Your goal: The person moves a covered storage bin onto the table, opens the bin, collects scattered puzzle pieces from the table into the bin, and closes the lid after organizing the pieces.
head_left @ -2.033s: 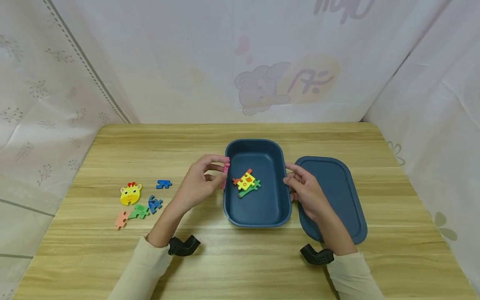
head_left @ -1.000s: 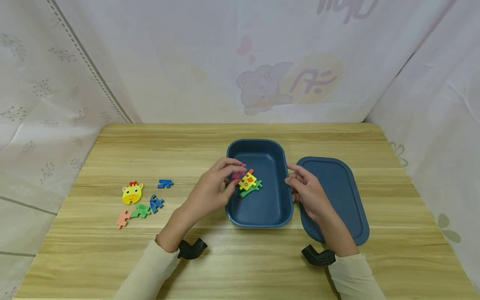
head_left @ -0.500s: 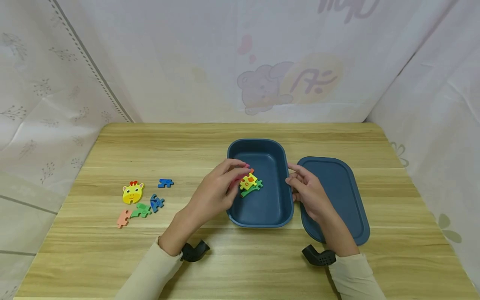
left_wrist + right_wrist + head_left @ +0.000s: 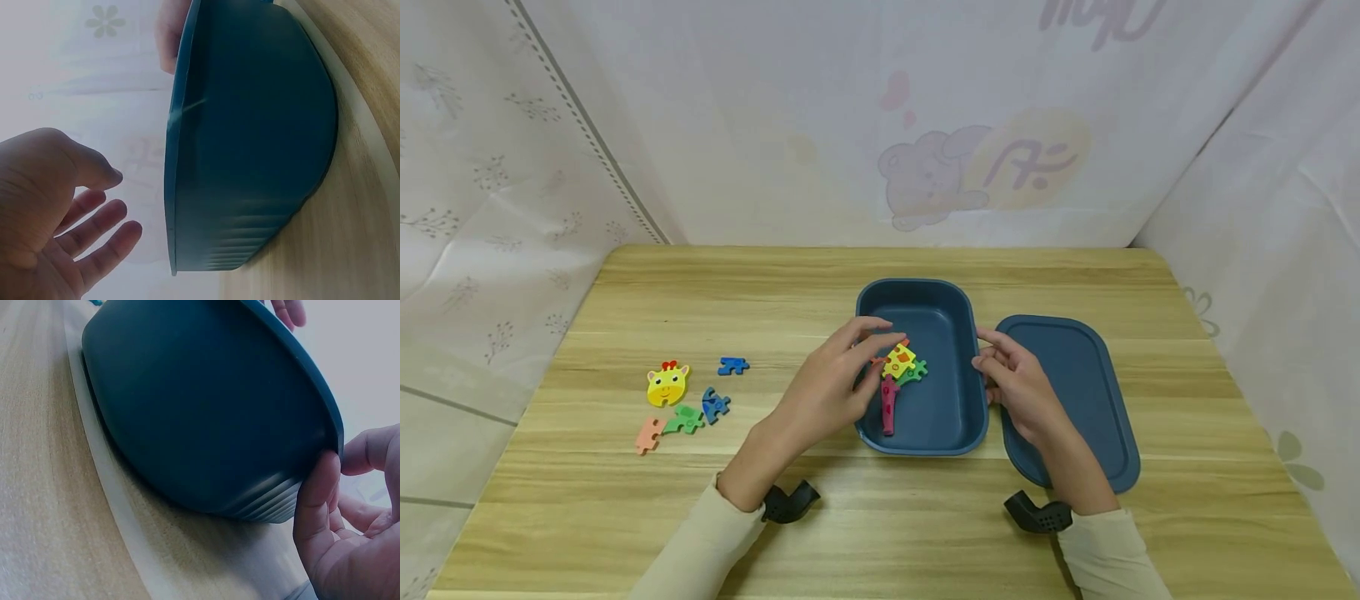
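A dark blue rectangular box (image 4: 932,417) stands uncovered on the table. My left hand (image 4: 831,375) hovers over its left side, fingers apart, holding nothing; the left wrist view shows the thumb and fingers (image 4: 94,234) spread. Below those fingertips lie a yellow puzzle piece (image 4: 898,358), a green puzzle piece (image 4: 917,372) and a dark pink puzzle piece (image 4: 889,408), overlapping in the box. Orange bits beside them are partly hidden by the left fingers. At the box's right rim, my right hand (image 4: 1018,383) grips the edge between thumb and fingers, as the right wrist view shows.
A matching blue lid (image 4: 1082,383) lies right of the box, partly under the right forearm. Left on the wooden table (image 4: 805,275) lie a giraffe-face piece (image 4: 667,385), blue pieces (image 4: 715,405), a green piece (image 4: 685,419) and a salmon piece (image 4: 651,435). Patterned cloth hangs behind.
My left hand carried the pink puzzle piece over the box's left rim and let it go; the piece now lies at the near side of the pile. The right hand stayed at the rim.
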### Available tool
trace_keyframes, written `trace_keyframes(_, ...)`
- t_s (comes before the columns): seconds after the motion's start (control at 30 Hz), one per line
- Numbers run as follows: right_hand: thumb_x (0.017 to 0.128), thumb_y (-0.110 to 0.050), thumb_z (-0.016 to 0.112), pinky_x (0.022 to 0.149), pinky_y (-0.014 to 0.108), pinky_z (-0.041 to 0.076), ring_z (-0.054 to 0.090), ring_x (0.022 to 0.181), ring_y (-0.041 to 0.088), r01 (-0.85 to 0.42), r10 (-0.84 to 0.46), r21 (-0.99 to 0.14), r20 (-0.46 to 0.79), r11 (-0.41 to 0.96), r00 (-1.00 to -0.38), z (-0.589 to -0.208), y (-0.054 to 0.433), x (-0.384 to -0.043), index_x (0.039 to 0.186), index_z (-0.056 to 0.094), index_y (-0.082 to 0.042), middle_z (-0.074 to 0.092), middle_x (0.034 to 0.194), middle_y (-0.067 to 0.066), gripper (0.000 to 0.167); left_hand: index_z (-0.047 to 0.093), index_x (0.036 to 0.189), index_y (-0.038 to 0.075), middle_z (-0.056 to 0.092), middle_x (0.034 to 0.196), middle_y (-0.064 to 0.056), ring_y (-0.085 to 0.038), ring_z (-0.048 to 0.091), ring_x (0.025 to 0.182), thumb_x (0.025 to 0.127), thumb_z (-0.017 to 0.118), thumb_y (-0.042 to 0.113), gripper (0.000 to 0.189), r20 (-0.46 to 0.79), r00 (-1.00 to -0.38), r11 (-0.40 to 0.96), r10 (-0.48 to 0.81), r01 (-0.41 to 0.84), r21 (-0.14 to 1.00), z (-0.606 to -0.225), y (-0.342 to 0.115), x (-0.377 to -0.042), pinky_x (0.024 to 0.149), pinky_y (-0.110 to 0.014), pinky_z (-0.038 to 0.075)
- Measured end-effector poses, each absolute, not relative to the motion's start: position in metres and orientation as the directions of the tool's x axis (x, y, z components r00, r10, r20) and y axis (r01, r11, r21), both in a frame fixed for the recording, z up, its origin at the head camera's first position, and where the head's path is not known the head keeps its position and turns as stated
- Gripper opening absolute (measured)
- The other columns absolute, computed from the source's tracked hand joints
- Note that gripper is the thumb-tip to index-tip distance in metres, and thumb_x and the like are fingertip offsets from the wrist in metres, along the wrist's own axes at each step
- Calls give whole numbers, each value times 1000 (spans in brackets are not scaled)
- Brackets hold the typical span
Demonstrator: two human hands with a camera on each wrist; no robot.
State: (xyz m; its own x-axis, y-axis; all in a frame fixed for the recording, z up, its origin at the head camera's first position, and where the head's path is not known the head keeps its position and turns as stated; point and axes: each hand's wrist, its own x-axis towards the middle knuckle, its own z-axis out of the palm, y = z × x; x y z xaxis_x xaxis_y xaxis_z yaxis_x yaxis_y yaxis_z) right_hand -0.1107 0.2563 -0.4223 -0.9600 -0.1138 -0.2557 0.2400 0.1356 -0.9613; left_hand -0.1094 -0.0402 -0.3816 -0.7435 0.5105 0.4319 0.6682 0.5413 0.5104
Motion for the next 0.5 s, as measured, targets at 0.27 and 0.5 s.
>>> trace_keyframes(0.27,109,-13,53,59,25,54,57,71,7,233,-122,-963,-250,134,-961,-423,256,-111,165,33,-8,61,96,-8,60,69,138,14,63,140,-7,-18,65,95,99,70,5,40,400,-765,561,505,643,522,-380,-45,-111,67,-22,50)
trace_keyframes(0.5,109,-13,54,60,25,54,56,71,7,239,-115,-961,-256,139,-960,-422,256,-111,165,35,-9,61,96,-8,59,70,136,14,67,133,-3,-18,66,104,100,71,11,36,388,-784,583,486,621,524,-377,-53,-112,79,-27,58)
